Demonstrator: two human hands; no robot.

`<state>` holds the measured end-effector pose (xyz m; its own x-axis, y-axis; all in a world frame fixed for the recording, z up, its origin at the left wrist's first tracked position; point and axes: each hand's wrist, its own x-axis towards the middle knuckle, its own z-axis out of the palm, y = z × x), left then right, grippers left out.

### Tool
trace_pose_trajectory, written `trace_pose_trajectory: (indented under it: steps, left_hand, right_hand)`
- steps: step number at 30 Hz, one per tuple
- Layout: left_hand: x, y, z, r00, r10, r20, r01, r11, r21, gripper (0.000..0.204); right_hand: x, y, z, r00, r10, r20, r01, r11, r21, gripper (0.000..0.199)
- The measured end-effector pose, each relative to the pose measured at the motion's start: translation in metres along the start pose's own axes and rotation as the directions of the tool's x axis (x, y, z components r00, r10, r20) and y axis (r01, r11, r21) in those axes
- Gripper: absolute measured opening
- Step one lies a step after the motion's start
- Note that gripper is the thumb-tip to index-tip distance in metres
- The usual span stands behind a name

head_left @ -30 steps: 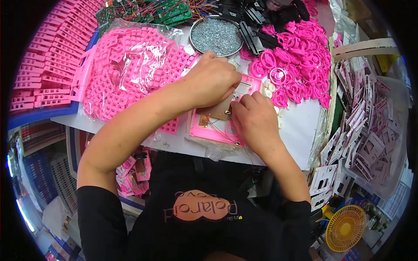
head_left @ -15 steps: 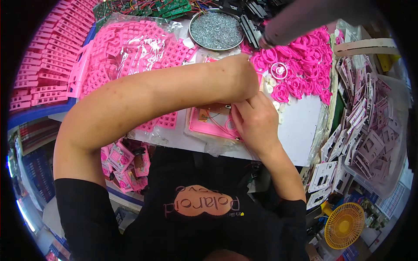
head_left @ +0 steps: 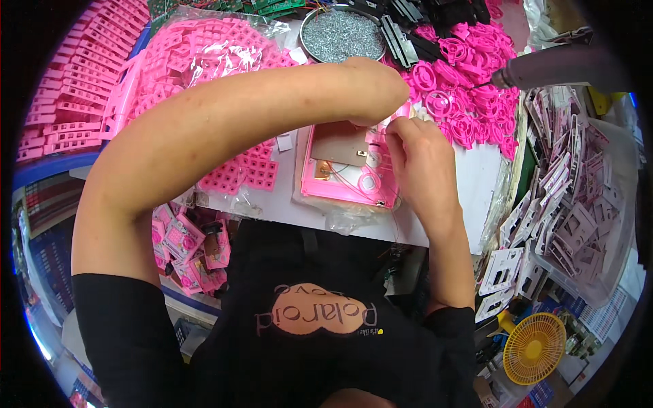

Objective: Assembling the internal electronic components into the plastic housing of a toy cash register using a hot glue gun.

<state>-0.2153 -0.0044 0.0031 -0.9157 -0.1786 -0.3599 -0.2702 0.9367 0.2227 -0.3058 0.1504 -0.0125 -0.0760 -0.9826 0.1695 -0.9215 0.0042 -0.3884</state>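
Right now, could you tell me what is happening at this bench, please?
A person is working on a pink plastic housing lying open on the white table, thin wires trailing across it. The right hand pinches something small at its upper right edge. The left hand is bent over the top edge; what it grips is hidden. A dish of screws and pink round parts lie behind.

White bench (head_left: pixel 469 204) carries the work; its front edge runs just below the right hand (head_left: pixel 422 163). Well beyond the hand: a round metal dish of screws (head_left: pixel 343 34) and heaped pink ring parts (head_left: pixel 462 102). Stacked pink frames (head_left: pixel 64 95) lie far to its left. White and grey panels (head_left: pixel 564 211) fill a bin to its right. A yellow fan (head_left: pixel 534 347) stands low, near the floor.
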Motion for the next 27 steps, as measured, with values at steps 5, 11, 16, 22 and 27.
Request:
trace_pose_trajectory:
  steps: [5,11,16,22,27]
  left_hand:
    - [-0.001,-0.007,0.002,0.996,0.071,-0.047,-0.075,0.993,-0.090,0.022]
    - [-0.004,-0.010,0.000,0.998,0.060,0.003,-0.059,0.991,-0.120,0.020]
    - [-0.002,-0.011,0.010,0.998,0.037,-0.050,-0.042,0.995,-0.091,0.015]
    - [0.001,-0.014,0.014,0.995,0.074,-0.064,-0.080,0.992,-0.093,0.014]
    - [0.003,-0.021,0.013,0.979,0.194,-0.055,-0.198,0.978,-0.064,0.017]
  right_hand:
    - [0.003,0.012,0.024,0.975,-0.074,-0.209,0.107,0.982,0.155,0.012]
    - [0.002,0.016,0.034,0.973,-0.074,-0.219,0.094,0.992,0.085,0.014]
    - [-0.006,0.011,0.014,0.972,-0.234,-0.016,0.235,0.971,0.040,0.022]
    - [-0.007,0.008,0.007,0.978,-0.209,0.012,0.209,0.978,0.026,0.025]
    - [-0.014,0.003,0.022,0.986,-0.142,-0.085,0.143,0.990,0.003,0.030]
